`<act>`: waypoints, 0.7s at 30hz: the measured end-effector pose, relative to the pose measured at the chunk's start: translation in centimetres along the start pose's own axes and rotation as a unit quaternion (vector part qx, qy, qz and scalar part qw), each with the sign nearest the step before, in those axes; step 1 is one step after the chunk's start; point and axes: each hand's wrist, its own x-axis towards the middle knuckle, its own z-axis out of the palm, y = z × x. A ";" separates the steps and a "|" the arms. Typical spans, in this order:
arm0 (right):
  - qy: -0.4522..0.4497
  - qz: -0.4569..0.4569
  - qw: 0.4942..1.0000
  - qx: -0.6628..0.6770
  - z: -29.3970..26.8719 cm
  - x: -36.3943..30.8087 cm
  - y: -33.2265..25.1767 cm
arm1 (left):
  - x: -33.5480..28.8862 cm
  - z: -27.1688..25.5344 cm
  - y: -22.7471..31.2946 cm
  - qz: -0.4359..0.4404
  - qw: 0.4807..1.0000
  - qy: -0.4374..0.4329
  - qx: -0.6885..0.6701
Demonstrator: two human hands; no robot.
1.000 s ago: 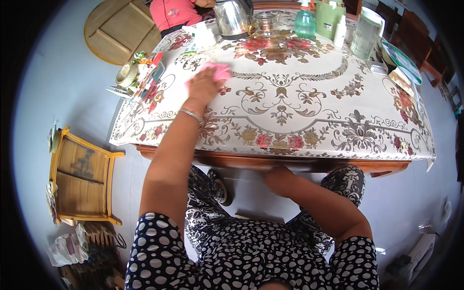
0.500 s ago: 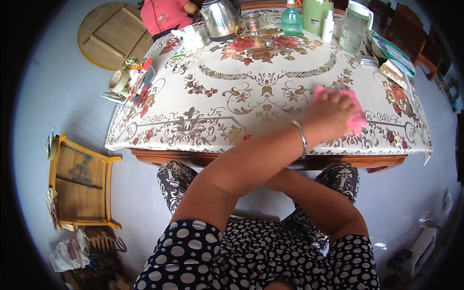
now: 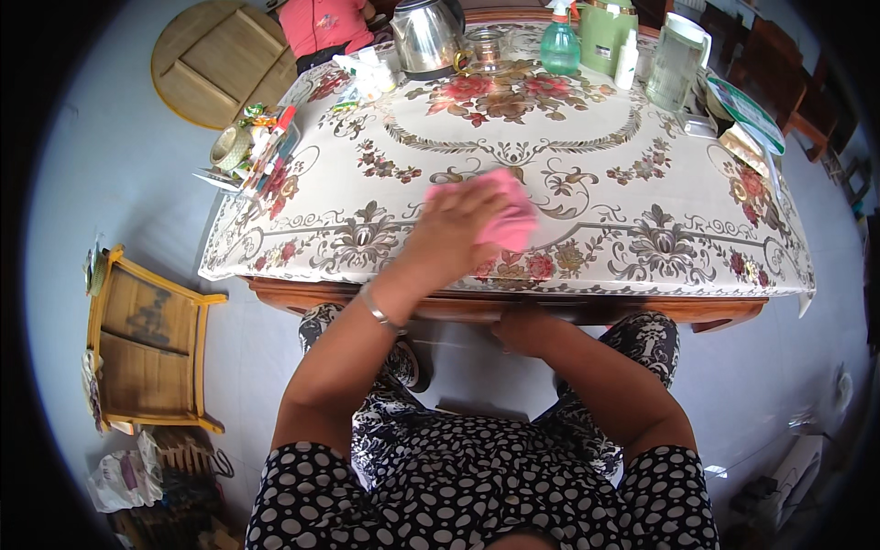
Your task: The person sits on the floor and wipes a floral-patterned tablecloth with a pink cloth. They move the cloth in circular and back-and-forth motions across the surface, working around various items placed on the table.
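Observation:
My left hand [image 3: 454, 229], a silver bangle on its wrist, presses a pink cloth [image 3: 511, 213] onto the floral tablecloth [image 3: 587, 266] near the table's front middle. The fingers lie over the cloth, which bunches out past them to the right. Just below the wooden front edge of the table [image 3: 632, 309], my right hand [image 3: 527, 332] hangs with its fingers curled in. I see nothing in it, though the fingers are partly in shadow.
Along the back stand a steel kettle [image 3: 429, 41], a green spray bottle [image 3: 560, 46], a green canister [image 3: 607, 32] and a water pitcher [image 3: 676, 69]. A box of odds and ends [image 3: 261, 151] sits at the left edge. A wooden chair [image 3: 156, 339] is at left; another person [image 3: 325, 26] is behind the table.
My left hand has swept the pink cloth leftward across the tablecloth, from the right side to the middle. My right hand, previously hidden behind the left arm, now shows.

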 end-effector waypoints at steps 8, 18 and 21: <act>0.043 0.074 0.980 0.180 3.8 2.2 0.2 | -12.9 -4.6 -13.5 -0.190 0.977 0.063 0.070; 0.007 0.018 0.997 0.074 1.9 0.8 -0.9 | -21.5 -7.7 -24.0 -0.441 0.886 0.026 0.145; -0.002 -0.012 1.000 0.010 2.3 0.6 -1.3 | -18.4 -6.3 -25.5 -0.433 0.889 0.004 0.146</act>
